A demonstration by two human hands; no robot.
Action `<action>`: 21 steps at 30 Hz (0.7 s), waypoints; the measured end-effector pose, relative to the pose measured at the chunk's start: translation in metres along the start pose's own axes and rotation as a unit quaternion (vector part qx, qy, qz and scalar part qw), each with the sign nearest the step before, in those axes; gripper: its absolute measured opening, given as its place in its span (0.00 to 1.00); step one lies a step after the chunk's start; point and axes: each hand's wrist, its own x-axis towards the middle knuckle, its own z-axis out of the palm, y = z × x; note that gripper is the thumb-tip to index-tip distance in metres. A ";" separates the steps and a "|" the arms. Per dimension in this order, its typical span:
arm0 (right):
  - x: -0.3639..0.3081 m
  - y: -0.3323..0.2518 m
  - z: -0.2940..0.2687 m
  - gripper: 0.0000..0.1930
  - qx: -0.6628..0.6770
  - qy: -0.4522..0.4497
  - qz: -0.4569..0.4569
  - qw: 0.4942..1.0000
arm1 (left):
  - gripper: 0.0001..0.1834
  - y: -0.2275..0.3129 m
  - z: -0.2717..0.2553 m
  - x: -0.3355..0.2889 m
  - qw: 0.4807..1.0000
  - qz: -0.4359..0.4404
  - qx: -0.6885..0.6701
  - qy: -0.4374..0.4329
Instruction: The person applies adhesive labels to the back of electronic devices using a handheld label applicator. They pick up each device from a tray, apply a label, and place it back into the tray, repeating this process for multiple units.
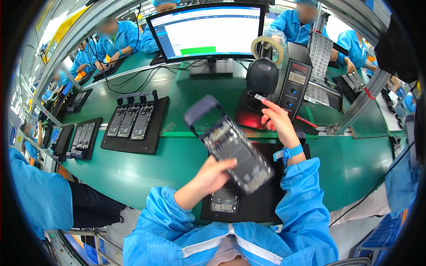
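My left hand (210, 178) is closed on the lower left side of an opened phone (243, 160), its thumb across the exposed inside. The phone is tilted and slightly blurred, with a dark frame-like flap (205, 111) at its top end. My right hand (280, 123) is raised beneath a black barcode scanner (262, 76) on a stand. Its index finger wears a red finger cot and points up left, with a small white barcode label (260, 97) at the tip. The other fingers are curled. Below the held phone, another opened phone (224, 201) lies on a black mat (262, 208).
A black mat (153, 142) with several opened phones lies to the left, with more trays beyond. Behind stand a monitor (206, 33), a label dispenser (295, 80) and a label strip (320, 55). A metal post (359, 111) rises at right. Co-workers surround the green bench.
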 end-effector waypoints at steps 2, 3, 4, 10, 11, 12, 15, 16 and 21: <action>-0.001 -0.001 -0.006 0.16 0.055 0.016 0.002 0.998 | 0.18 0.010 0.006 0.026 0.997 0.052 -0.017 0.048; -0.005 -0.007 -0.009 0.13 0.094 0.057 -0.028 0.994 | 0.17 0.012 0.009 0.044 0.992 0.096 -0.039 0.072; -0.008 -0.013 -0.011 0.08 0.132 0.102 -0.081 0.983 | 0.14 0.013 0.001 0.065 0.990 0.109 -0.065 0.061; -0.028 -0.047 -0.026 0.13 0.174 0.159 -0.223 0.946 | 0.09 0.024 -0.012 0.123 0.969 0.167 -0.137 0.121; -0.031 -0.050 -0.026 0.13 0.166 0.156 -0.229 0.946 | 0.09 0.025 -0.013 0.122 0.969 0.166 -0.135 0.124; -0.034 -0.053 -0.025 0.12 0.159 0.152 -0.233 0.947 | 0.10 0.025 -0.012 0.119 0.969 0.164 -0.132 0.129; -0.046 -0.063 -0.013 0.10 0.121 0.140 -0.266 0.946 | 0.14 0.021 -0.007 0.097 0.972 0.177 -0.101 0.116; -0.050 -0.063 -0.009 0.09 0.104 0.139 -0.279 0.944 | 0.14 0.019 -0.001 0.087 0.975 0.181 -0.086 0.098; -0.087 -0.079 0.016 0.15 0.012 0.020 -0.298 0.954 | 0.14 -0.006 0.025 0.039 0.946 0.251 0.182 0.095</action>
